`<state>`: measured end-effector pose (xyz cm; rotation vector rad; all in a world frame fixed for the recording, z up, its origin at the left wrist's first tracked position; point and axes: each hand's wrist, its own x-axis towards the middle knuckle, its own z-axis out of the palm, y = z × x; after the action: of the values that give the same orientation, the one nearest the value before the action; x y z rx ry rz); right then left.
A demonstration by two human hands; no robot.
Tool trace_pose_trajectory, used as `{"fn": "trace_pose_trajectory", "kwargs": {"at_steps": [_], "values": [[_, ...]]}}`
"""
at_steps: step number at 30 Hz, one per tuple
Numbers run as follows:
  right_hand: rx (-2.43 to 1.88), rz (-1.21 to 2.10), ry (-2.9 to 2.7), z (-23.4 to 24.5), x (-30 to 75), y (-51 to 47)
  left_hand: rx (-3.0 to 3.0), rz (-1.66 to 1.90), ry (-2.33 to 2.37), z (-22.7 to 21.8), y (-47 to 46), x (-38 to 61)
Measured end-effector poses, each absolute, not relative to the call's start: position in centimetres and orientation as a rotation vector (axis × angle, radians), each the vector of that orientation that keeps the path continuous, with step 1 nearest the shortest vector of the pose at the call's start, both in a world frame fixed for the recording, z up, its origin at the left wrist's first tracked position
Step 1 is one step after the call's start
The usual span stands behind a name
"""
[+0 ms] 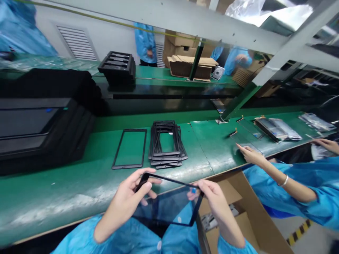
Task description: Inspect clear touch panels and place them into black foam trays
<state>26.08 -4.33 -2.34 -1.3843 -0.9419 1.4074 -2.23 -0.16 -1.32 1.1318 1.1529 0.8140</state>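
Observation:
I hold a dark glass panel (169, 204) with a black border over my lap, just off the near edge of the green bench (66, 187). My left hand (132, 197) grips its left end, thumb on top. Pinching the right corner is my right hand (212, 194), beside a small blue tab (194, 190). On the bench ahead lie a single black frame (129, 149) and a stack of black frames (166, 144).
Black trays (34, 130) are piled at the left and another black tray stack (118, 67) sits behind. A co-worker's hand (250, 155) rests on the bench at right, near bagged panels (278, 128). A cardboard box (238, 218) stands below right.

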Motion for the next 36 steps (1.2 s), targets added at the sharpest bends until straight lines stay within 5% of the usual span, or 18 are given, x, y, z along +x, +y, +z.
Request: {"fn": "trace_pose_trajectory", "kwargs": {"at_steps": [15, 29, 36], "values": [[-1.540, 0.919, -0.930, -1.3, 24.5, -4.9, 0.984, 0.965, 1.200, -1.1, -0.4, -2.1], [-1.292, 1.021, -0.840, -0.4, 23.1, -5.7, 1.003, 1.011, 1.255, -1.8, 0.1, -3.0], [-1.309, 0.970, -0.916, -0.6, 23.0, -6.1, 1.772, 1.052, 1.335, -0.9, 0.6, -3.1]]}}
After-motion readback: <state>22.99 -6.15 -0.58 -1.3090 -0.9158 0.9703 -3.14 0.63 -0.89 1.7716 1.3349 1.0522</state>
